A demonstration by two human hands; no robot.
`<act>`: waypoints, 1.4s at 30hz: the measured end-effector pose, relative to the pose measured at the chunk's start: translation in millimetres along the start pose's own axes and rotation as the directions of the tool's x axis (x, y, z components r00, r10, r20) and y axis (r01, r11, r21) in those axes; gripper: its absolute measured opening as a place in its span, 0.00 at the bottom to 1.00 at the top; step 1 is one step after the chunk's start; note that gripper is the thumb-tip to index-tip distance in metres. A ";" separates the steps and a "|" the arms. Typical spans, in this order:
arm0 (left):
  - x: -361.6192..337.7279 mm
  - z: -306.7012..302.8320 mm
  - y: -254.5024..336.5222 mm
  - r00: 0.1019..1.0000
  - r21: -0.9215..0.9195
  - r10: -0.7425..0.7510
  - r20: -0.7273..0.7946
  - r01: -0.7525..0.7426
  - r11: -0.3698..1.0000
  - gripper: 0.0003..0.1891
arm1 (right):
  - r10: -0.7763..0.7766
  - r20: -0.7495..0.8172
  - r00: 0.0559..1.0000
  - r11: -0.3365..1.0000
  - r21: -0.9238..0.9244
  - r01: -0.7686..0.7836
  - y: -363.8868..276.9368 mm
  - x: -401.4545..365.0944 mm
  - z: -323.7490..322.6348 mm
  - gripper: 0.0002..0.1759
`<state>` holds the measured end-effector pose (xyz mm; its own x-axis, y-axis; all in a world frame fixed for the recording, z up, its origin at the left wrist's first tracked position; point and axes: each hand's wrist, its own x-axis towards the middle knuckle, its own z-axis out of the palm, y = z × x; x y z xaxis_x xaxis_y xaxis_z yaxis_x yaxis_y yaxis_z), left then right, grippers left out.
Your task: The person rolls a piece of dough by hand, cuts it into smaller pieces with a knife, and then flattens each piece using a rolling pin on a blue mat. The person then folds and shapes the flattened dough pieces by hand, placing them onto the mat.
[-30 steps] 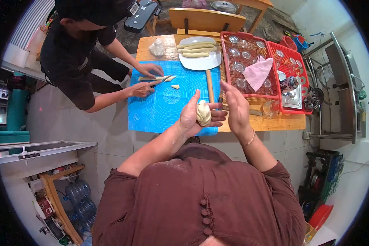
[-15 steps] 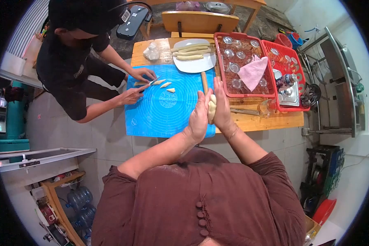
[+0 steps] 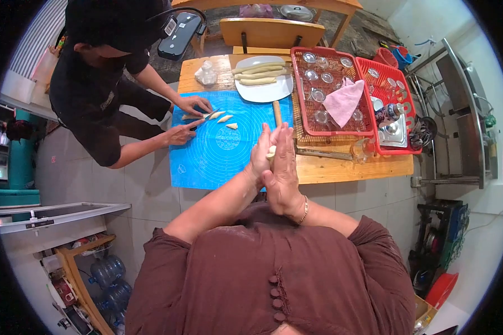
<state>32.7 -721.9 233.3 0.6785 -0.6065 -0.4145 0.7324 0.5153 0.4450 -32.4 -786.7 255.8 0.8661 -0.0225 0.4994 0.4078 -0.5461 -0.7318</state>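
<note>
A pale piece of dough (image 3: pixel 271 154) is pressed between my two palms, mostly hidden by them. My left hand (image 3: pixel 260 153) is on its left side, fingers pointing up. On the other side my right hand (image 3: pixel 284 173) lies against it, angled over the left palm. Just beyond my fingertips is a wooden rolling pin (image 3: pixel 278 113), resting on the blue mat (image 3: pixel 207 167). At the mat's left, a co-worker's hands hold a knife (image 3: pixel 211 114) over a dough strip, with cut dough pieces (image 3: pixel 232 125) beside it.
A white plate (image 3: pixel 285 89) with several dough rolls stands at the table's back, beside a clear plastic bag (image 3: pixel 206 74). Right of it are a red basket (image 3: pixel 332 133) of glasses with a pink cloth (image 3: pixel 344 100), and another red basket (image 3: pixel 416 134). The co-worker (image 3: pixel 103 84) leans in from the left.
My hands have shifted slightly left and closer together; the right has slid back toward me and turned, covering more of the dough. The co-worker's knife hand has moved slightly.
</note>
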 end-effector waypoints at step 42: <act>-29.7 -59.6 15.0 0.931 0.427 -0.353 -0.095 0.359 0.830 0.43 | 0.262 0.320 0.911 0.950 0.079 -0.301 30.4 5.0 -32.5 0.19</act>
<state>26.9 -660.0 205.0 0.3784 -0.6886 -0.6186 0.8275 -0.0479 0.5595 -25.1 -830.6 251.2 0.9879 0.1044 0.1148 0.1497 -0.4464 -0.8822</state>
